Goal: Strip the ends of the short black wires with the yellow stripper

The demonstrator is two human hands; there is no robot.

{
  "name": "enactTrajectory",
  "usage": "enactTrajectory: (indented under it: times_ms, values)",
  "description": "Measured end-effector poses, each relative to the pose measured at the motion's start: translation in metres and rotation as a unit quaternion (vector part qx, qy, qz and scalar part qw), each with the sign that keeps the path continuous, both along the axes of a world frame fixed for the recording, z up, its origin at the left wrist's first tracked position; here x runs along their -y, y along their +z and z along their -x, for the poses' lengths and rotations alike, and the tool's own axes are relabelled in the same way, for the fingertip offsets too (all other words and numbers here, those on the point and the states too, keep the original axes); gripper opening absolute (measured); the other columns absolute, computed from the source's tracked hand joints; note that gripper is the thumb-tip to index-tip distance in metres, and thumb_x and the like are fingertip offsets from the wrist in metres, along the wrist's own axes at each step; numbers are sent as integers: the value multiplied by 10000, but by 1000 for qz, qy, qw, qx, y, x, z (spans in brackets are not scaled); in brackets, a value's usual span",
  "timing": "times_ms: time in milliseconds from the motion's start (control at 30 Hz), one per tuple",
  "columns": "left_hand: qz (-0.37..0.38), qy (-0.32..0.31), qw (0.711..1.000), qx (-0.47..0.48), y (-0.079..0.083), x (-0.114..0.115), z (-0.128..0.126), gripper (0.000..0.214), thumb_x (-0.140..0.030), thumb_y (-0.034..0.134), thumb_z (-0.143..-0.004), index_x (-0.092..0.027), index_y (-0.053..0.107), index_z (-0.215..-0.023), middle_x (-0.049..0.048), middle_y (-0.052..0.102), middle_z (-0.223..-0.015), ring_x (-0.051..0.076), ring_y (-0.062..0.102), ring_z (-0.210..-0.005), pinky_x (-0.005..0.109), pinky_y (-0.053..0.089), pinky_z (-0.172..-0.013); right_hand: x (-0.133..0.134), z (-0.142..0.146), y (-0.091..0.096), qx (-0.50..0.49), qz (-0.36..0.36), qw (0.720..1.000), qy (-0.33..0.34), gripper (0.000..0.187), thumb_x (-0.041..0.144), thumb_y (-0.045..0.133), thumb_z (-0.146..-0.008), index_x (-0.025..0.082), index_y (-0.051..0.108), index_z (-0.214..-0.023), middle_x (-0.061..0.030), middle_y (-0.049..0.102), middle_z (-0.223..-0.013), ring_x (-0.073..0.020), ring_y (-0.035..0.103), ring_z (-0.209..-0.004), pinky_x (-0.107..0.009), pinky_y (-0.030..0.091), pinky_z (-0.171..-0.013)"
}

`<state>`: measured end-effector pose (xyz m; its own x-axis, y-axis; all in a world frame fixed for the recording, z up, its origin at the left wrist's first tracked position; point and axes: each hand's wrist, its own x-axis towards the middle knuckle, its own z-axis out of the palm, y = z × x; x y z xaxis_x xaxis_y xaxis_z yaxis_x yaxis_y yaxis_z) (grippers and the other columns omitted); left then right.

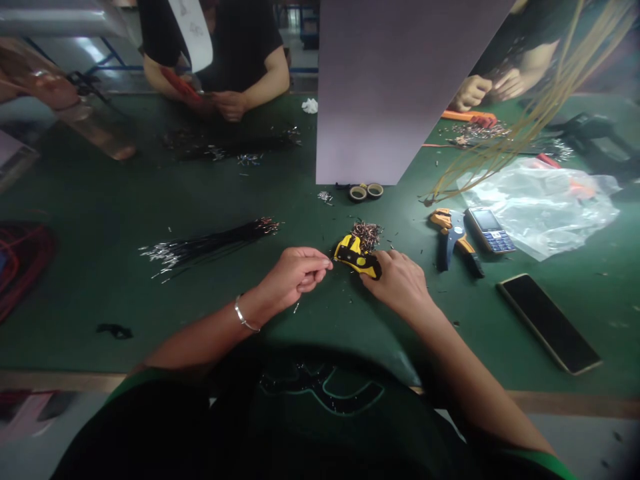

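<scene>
My right hand (400, 280) is closed around the handles of a yellow and black wire stripper (356, 257), whose head points left. Just left of its jaws, my left hand (299, 272) pinches a thin wire (296, 308); a light-coloured end pokes out below the fingers. Whether the wire sits inside the jaws is too small to tell. Behind the stripper lies a heap of short copper-coloured bits (367, 235). A bundle of black wires (210, 245) with bright ends rests on the green table (280, 337), left of my hands.
To the right are an orange and blue wire stripper (454, 233), a keypad phone (490, 230), a smartphone (550, 323) and a clear plastic bag (545, 207). Tape rolls (366, 193) lie below an upright pale panel (370, 93). Co-workers' hands (230, 105) work across the table.
</scene>
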<state>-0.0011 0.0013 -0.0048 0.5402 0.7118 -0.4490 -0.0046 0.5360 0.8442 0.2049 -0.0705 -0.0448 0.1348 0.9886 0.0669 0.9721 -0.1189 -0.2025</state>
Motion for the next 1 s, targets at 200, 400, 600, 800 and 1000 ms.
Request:
enactTrajectory:
  times_ms: [200,400,600,800,1000]
  values:
    - [-20,-4,998,-54,-3,7,-6,62,-173,638,-698,-123,640,-661,-19,507,-438,11,260,-321,210,98,-366,6,8,11,-210,-128,967,63,214,303,532,-880,200,661,-1016,-115,681,-978,-265,623,-918,-412,487,-819]
    - [-195,-61,968,-143,-10,17,-8,143,-211,589,-769,-132,644,-663,-47,493,-469,40,346,-398,187,227,-398,11,26,13,-311,-163,921,171,185,226,538,-899,201,679,-1017,-99,707,-961,-220,664,-913,-385,543,-832]
    - [-328,-107,920,-186,-7,21,-8,169,-167,539,-800,-128,670,-702,-40,534,-533,78,445,-515,194,356,-516,11,30,6,-259,-209,918,217,187,161,512,-890,176,693,-938,-95,722,-850,-201,669,-764,-366,558,-731]
    - [-415,-119,878,-205,-16,29,-8,186,-133,500,-796,-128,663,-707,-5,604,-621,105,512,-595,221,375,-582,11,33,1,-194,-241,923,228,167,105,526,-819,168,678,-794,-75,712,-749,-180,636,-654,-323,535,-641]
    - [-412,-149,877,-194,-12,34,-8,188,-103,473,-771,-124,631,-670,-11,572,-594,96,480,-571,212,356,-562,12,36,2,-168,-272,918,236,197,80,511,-770,175,637,-652,-47,647,-622,-157,573,-578,-292,486,-581]
